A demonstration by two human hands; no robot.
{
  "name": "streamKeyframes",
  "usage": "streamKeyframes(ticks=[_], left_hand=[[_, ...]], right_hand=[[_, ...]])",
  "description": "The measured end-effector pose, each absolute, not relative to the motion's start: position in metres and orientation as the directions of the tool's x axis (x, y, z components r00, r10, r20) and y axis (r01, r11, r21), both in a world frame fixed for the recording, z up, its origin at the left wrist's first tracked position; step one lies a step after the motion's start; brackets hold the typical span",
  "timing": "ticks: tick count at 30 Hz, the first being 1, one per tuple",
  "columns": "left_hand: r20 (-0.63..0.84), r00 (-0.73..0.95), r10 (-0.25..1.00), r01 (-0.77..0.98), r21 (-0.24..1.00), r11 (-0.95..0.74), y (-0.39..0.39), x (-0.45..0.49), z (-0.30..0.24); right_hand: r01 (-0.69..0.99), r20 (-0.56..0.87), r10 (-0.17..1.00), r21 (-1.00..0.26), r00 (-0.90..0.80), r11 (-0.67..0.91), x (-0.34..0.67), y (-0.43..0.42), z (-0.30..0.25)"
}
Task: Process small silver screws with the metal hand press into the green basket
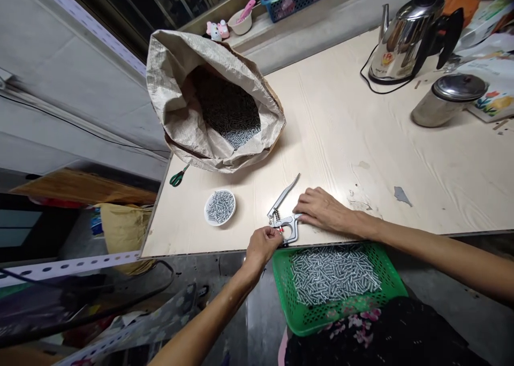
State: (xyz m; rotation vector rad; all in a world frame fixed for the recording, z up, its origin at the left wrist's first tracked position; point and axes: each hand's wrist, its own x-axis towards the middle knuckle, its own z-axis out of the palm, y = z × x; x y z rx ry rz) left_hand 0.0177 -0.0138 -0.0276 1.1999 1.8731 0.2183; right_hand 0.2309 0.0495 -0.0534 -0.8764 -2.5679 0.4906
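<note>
A grey metal hand-press tool (294, 228) with a long lever, a spring and a small red part lies near the front edge of the table. My left hand (262, 246) is closed in a pinch at its jaw, beside the red part; what the fingertips hold is too small to tell. From the other side, my right hand (323, 212) grips the frame of the tool. To the left stands a small white bowl (220, 207) of silvery screw-like pieces. Below the table edge, a green basket (283, 291) holds many similar metal pieces.
A large woven sack (176, 114), rolled open, holds more metal pieces at the back left. Green-handled scissors (176, 178) lie beside it. A steel kettle (401, 42) and a lidded metal canister (445, 101) stand at the right. A grey scrap (401, 196) lies on the table (329, 125).
</note>
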Motion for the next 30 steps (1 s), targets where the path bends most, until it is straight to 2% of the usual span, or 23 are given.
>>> streamKeyframes(ticks=[4, 9, 11, 14, 16, 18, 21, 25, 30], left_hand=[[-0.476, -0.215, 0.853, 0.697, 0.536, 0.475, -0.019, 0.023, -0.023], [-0.345, -0.277, 0.897, 0.611, 0.657, 0.441, -0.031, 0.025, -0.014], [-0.183, -0.216, 0.959, 0.688, 0.668, 0.283, -0.041, 0.027, -0.012], [0.117, 0.050, 0.992, 0.787, 0.607, -0.111, -0.056, 0.032, -0.015], [0.227, 0.219, 0.949, 0.782, 0.542, -0.310, -0.065, 0.037, -0.021], [0.275, 0.314, 0.909, 0.779, 0.473, -0.412, -0.070, 0.042, -0.027], [0.330, 0.351, 0.876, 0.798, 0.384, -0.464, -0.074, 0.053, -0.035], [0.349, 0.319, 0.881, 0.820, 0.365, -0.441, -0.075, 0.068, -0.045], [0.444, 0.253, 0.860, 0.825, 0.365, -0.431, -0.074, 0.074, -0.060]], right_hand=[[0.529, 0.292, 0.666, -0.428, -0.687, 0.733, 0.229, 0.035, -0.075], [0.526, 0.348, 0.645, -0.382, -0.680, 0.760, 0.227, 0.033, -0.085], [0.537, 0.356, 0.645, -0.360, -0.677, 0.763, 0.228, 0.031, -0.082], [0.542, 0.338, 0.649, -0.361, -0.682, 0.758, 0.231, 0.030, -0.074], [0.533, 0.315, 0.642, -0.368, -0.699, 0.762, 0.232, 0.034, -0.067], [0.549, 0.301, 0.640, -0.338, -0.707, 0.765, 0.232, 0.042, -0.061], [0.603, 0.279, 0.645, -0.230, -0.711, 0.764, 0.229, 0.060, -0.053], [0.603, 0.206, 0.610, -0.105, -0.765, 0.791, 0.220, 0.082, -0.052], [0.537, 0.191, 0.558, -0.152, -0.808, 0.830, 0.217, 0.102, -0.059]])
